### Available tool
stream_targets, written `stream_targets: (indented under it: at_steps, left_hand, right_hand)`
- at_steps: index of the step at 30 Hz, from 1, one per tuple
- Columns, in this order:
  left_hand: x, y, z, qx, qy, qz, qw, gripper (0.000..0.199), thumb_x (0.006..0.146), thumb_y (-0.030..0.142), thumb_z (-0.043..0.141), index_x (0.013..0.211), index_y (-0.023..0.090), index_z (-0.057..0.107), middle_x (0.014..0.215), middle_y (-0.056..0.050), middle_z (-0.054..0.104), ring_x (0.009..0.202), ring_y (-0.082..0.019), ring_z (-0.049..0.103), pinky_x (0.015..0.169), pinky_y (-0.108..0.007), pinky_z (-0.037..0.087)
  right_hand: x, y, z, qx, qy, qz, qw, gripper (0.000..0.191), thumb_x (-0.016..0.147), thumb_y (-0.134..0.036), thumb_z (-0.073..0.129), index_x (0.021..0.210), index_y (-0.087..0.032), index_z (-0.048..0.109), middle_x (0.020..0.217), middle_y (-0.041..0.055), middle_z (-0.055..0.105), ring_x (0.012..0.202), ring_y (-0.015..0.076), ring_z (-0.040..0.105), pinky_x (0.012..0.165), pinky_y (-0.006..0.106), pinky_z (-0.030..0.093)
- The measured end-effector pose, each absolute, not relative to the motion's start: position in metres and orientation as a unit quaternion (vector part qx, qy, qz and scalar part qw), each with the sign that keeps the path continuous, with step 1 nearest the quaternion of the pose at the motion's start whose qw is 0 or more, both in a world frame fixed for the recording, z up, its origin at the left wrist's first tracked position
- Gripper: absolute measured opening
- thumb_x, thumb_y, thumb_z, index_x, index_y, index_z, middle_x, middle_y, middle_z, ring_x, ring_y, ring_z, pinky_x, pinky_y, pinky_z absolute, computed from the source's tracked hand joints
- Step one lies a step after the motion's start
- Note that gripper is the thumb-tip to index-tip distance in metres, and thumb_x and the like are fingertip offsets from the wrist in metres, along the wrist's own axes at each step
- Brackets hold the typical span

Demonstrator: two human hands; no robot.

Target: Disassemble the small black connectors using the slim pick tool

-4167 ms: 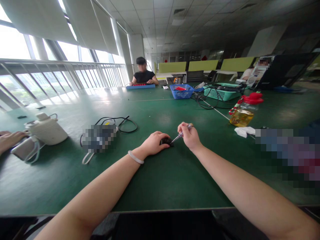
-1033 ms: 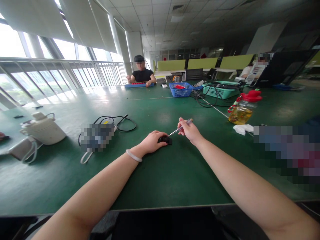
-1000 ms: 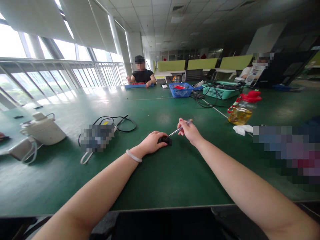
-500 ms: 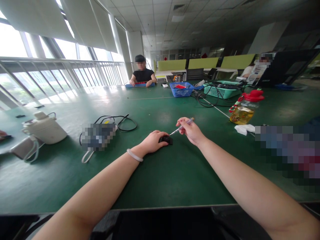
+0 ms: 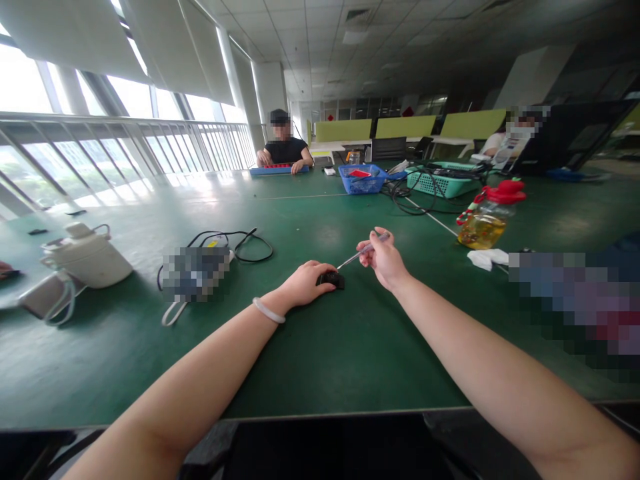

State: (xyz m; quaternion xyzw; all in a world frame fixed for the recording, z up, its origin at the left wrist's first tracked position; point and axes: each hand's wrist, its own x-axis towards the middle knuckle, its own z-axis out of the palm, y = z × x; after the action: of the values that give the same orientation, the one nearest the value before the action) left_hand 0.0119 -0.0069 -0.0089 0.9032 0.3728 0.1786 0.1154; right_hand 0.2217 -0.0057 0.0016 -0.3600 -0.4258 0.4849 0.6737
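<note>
My left hand [image 5: 303, 283] rests on the green table [image 5: 320, 360], its fingers and thumb closed round a small black part [image 5: 336, 280]. What kind of part it is, I cannot make out, as the fingers cover some of it. In my right hand [image 5: 389, 265] is a screwdriver [image 5: 354, 257] with a thin metal shaft and a see-through handle. It slants down to the left, and its tip is at the upper edge of the black part; whether they touch is too small to tell.
Left of my hands lie a blurred-out device with a black cable [image 5: 260, 250] and a white jug-like container [image 5: 87, 257]. To the right stands a red-lidded bottle [image 5: 483, 227] near a white tissue [image 5: 485, 259]. Blue [image 5: 363, 183] and green baskets [image 5: 440, 183] sit farther back. A person [image 5: 283, 147] faces me.
My right hand has shifted slightly, with its grip on the screwdriver handle changed and the fingers a little more spread. My left hand and the black part stay in place.
</note>
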Motion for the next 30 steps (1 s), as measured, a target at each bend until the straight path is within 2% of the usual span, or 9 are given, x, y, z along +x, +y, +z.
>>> stream_targets:
  at_steps: [9, 24, 30]
  left_hand:
    - [0.0127, -0.0080, -0.0060, 0.902, 0.378, 0.173, 0.120, 0.037, 0.082, 0.036, 0.062, 0.117, 0.024, 0.059, 0.107, -0.005, 0.064, 0.101, -0.024, 0.057, 0.092, -0.036, 0.046]
    - [0.0124, -0.0079, -0.0065, 0.904, 0.374, 0.173, 0.115, 0.036, 0.082, 0.035, 0.062, 0.116, 0.024, 0.059, 0.106, -0.005, 0.065, 0.101, -0.024, 0.057, 0.092, -0.036, 0.046]
    - [0.0127, -0.0087, -0.0062, 0.901, 0.380, 0.173, 0.116, 0.038, 0.082, 0.035, 0.063, 0.118, 0.024, 0.058, 0.108, -0.006, 0.064, 0.102, -0.024, 0.057, 0.093, -0.036, 0.046]
  right_hand:
    - [0.2219, -0.0074, -0.0006, -0.353, -0.509, 0.444, 0.648, 0.050, 0.076, -0.047, 0.060, 0.110, -0.029, 0.029, 0.065, -0.0093, 0.063, 0.044, 0.0107, 0.053, 0.043, 0.023, 0.038]
    - [0.2223, -0.0067, -0.0035, -0.363, -0.556, 0.416, 0.622, 0.056, 0.080, -0.046, 0.056, 0.124, -0.027, 0.027, 0.073, -0.0052, 0.064, 0.051, 0.0126, 0.058, 0.052, 0.029, 0.047]
    - [0.2206, -0.0122, -0.0002, -0.369, -0.619, 0.347, 0.600, 0.056, 0.087, -0.040, 0.051, 0.133, -0.025, 0.023, 0.078, -0.0019, 0.064, 0.057, 0.0135, 0.059, 0.057, 0.031, 0.048]
